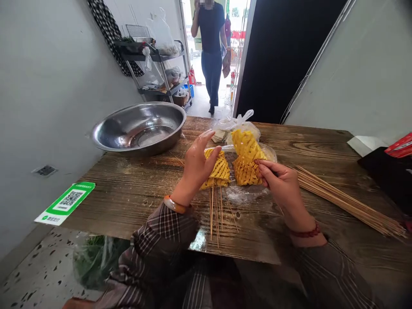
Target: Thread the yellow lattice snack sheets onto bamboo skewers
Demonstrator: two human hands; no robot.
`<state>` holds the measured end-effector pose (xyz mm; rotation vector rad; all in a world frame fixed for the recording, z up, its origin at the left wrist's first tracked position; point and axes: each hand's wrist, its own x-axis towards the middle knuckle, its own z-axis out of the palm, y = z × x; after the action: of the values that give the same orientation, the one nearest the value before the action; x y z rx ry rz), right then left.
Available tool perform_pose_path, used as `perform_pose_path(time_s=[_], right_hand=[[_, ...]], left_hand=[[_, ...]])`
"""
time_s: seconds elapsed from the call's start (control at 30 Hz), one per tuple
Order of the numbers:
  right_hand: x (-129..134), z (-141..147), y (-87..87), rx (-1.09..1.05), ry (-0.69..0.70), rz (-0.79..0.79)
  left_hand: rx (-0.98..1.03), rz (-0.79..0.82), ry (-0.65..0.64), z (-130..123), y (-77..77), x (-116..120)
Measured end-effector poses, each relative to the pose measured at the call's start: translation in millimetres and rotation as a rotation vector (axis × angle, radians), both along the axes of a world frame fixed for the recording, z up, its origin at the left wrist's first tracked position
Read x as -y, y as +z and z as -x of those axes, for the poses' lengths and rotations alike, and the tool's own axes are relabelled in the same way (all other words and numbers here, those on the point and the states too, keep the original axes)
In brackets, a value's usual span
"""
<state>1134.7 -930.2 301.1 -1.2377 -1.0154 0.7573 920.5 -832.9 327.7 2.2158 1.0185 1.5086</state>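
My right hand [277,177] is closed in a pinch at the lower right edge of a yellow lattice-cut food piece [247,145], which stands tilted up. Whether a skewer is also between those fingers, I cannot tell. More yellow lattice pieces [246,172] lie under it on clear plastic. My left hand [200,159] is open, thumb and fingers apart, over a group of skewered yellow lattice pieces [220,168]. The thin wooden sticks [216,210] of these point toward me. A loose bundle of bamboo skewers [347,199] lies to the right of my right hand.
On the wooden table [128,206] stand a wide steel basin [151,128] at the back left and a tied plastic bag [236,124] behind the food. A green QR-code card [69,201] lies at the left edge. Beyond, a person [210,51] walks in the doorway beside a shelf cart [157,56].
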Motion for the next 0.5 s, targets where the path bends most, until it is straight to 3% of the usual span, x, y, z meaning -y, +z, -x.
perform_pose_path(time_s=[0.1, 0.23, 0.37, 0.5], right_hand=[[2.5, -3.4, 5.3, 0.007, 0.099, 0.070], [5.9, -0.3, 7.9, -0.017, 0.208, 0.141], [7.7, 9.0, 7.0, -0.026, 0.301, 0.193], [7.9, 14.6, 4.8, -0.015, 0.373, 0.229]], left_hand=[[-0.412, -0.115, 0.120, 8.6, 2.8, -8.3], [-0.750, -0.122, 0.232, 11.1, 9.8, -16.4], [-0.908, -0.131, 0.292, 9.2, 17.0, -27.0], [-0.924, -0.054, 0.286, 12.3, 18.7, -40.1]])
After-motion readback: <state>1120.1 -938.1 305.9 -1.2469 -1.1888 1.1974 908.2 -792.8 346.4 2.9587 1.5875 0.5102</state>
